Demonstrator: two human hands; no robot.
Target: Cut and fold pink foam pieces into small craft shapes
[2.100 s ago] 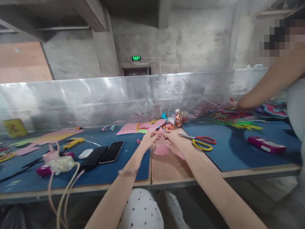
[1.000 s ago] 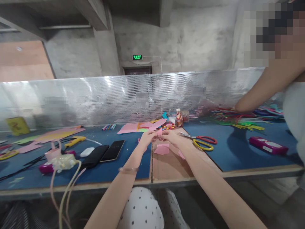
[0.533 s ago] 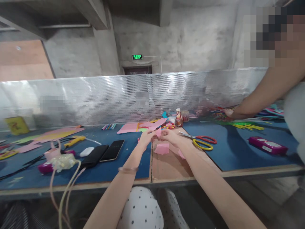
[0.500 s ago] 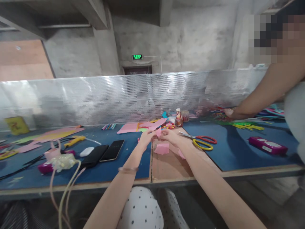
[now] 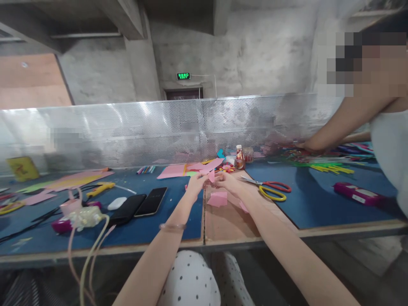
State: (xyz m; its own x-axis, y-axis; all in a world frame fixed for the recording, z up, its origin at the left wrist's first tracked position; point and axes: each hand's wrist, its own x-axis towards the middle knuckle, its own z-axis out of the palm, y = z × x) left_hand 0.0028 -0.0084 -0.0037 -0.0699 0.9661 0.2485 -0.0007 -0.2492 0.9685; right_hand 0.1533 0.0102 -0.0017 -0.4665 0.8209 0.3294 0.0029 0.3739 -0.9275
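Between my two hands, above the bare wooden strip of the table (image 5: 223,229), is a small piece of pink paper (image 5: 211,176). My left hand (image 5: 198,183) pinches it from the left and my right hand (image 5: 225,182) grips it from the right, fingers closed. Just below them lies a pink paper scrap (image 5: 218,199), and another pink scrap (image 5: 243,207) shows partly behind my right forearm. Scissors (image 5: 270,190) with red and yellow handles rest to the right of my right hand. Pink paper sheets (image 5: 172,171) lie beyond my left hand.
At the left are a phone (image 5: 151,201), a black case (image 5: 127,209), a glue gun (image 5: 101,188) and tangled tubing (image 5: 86,216). A small bottle (image 5: 239,157) stands behind my hands. At right, a co-worker's arm (image 5: 338,123) reaches over coloured sticks (image 5: 331,168), near a purple box (image 5: 357,194).
My hands stay nearly in place, still holding the pink paper. The co-worker at the right has leaned further in over the coloured sticks, and a second arm now shows.
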